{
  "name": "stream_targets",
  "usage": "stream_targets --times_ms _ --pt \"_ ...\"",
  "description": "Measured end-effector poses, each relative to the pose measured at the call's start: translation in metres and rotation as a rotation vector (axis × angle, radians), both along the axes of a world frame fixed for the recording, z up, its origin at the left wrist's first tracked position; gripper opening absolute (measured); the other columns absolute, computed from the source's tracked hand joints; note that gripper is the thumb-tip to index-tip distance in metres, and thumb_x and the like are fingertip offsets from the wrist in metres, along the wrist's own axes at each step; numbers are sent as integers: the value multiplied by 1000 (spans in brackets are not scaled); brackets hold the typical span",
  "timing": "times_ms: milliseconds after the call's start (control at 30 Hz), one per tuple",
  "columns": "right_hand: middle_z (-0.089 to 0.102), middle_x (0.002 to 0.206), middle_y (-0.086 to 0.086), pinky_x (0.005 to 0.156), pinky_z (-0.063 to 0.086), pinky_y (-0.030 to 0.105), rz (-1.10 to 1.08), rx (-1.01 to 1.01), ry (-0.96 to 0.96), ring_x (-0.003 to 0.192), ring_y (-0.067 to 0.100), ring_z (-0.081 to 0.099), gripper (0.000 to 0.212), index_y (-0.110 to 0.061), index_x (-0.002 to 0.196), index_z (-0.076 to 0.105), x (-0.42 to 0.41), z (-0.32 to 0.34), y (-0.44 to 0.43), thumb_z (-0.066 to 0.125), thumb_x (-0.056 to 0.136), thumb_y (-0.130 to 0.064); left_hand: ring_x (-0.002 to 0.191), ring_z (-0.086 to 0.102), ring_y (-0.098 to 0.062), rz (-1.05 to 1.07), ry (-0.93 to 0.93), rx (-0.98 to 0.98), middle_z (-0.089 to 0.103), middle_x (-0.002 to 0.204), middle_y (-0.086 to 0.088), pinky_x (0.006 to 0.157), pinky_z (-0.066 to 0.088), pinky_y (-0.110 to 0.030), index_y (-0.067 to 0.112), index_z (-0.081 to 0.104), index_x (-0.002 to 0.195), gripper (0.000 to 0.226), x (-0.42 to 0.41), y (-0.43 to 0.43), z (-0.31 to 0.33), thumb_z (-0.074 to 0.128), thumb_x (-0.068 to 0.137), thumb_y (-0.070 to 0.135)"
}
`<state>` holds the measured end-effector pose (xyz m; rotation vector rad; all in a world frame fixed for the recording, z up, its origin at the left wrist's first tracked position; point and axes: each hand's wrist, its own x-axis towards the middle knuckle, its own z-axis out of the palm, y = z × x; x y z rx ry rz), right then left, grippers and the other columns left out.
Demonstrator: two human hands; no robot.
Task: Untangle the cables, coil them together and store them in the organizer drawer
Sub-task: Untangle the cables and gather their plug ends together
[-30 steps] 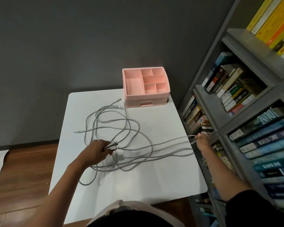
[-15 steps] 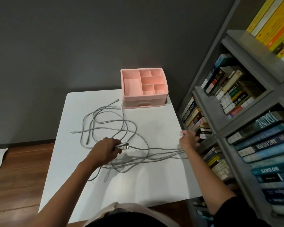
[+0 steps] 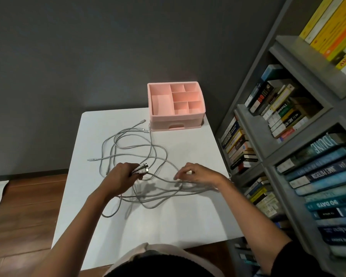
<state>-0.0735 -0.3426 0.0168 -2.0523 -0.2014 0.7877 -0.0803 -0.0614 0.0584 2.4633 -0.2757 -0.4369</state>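
Over the white rectangular table's middle, the left hand clenches plug ends of the tangled grey cables while the right hand curls fingers over strands (grip unclear).

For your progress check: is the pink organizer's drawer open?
No, the drawer sits flush in the pink organizer, closed.

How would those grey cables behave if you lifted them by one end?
Probably floppy: the grey cables lie in loose curves on the white table and droop from the left hand gripping their plug ends. Likely light, being thin. They would probably snag and drag together, since the loops cross each other.
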Motion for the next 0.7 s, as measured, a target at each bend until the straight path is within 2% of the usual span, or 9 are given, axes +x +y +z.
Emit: stream_targets --times_ms 67,133,167,233,333,433,533,600,700 --pt "60 107 -2 75 39 15 19 44 -10 76 -1 51 19 -35 103 72 -5 1 15 67 86 -41 48 45 -4 -20 2 16 49 49 9 56 36 -28 32 55 64 30 -1 -6 0 59 90 18" --pt "68 98 -1 64 39 16 7 88 -25 67 -1 49 16 -24 99 74 -5 6 33 70 86 -31 52 47 -5 -29 3 26 51 52 9 58 37 -29 29 60 68 24 -2 -9 0 60 90 19" --pt "70 92 2 61 38 17 -5 89 -19 68 1 51 13 -20 95 74 -3 5 37 71 85 -27 54 47 -6 -24 6 15 52 53 8 58 37 -30 25 64 71 19 -3 -8 0 61 90 21" --pt "71 89 5 66 43 23 4 47 -10 75 10 57 9 -17 90 72 2 4 34 70 86 -25 56 51 -9 12 0 -36 57 58 6 58 38 -30 18 69 79 16 -2 -1 0 61 90 27" --pt "66 86 0 63 44 23 49 -180 13 73 16 56 5 -19 86 64 10 0 7 64 91 -20 51 50 -3 80 -11 -58 56 56 7 51 34 -19 19 72 80 18 -3 14 3 57 91 16" --pt "67 90 9 58 46 23 -47 -526 44 74 20 62 6 -11 89 65 15 -14 -28 60 92 -11 51 46 -6 168 -54 -68 53 55 7 50 32 -20 21 70 78 23 -3 28 6 55 93 12" --pt "66 113 14 81 50 30 -59 -838 20 103 28 63 23 0 108 66 16 -35 -55 60 89 -12 43 39 -11 248 -90 -56 41 45 8 44 29 -17 14 70 75 25 -3 43 10 55 95 16" --pt "65 117 15 83 50 30 -120 -917 21 108 30 61 27 -1 109 67 11 -47 -67 61 85 -12 41 37 -13 283 -104 -9 39 42 6 43 28 -19 13 69 72 27 -3 54 10 54 94 14" --pt "63 117 15 80 53 31 -250 -967 55 103 31 60 27 -5 106 70 -1 -54 -75 56 84 -8 42 37 -17 321 -110 30 41 43 3 46 32 -28 15 67 68 29 -4 68 9 53 94 13"
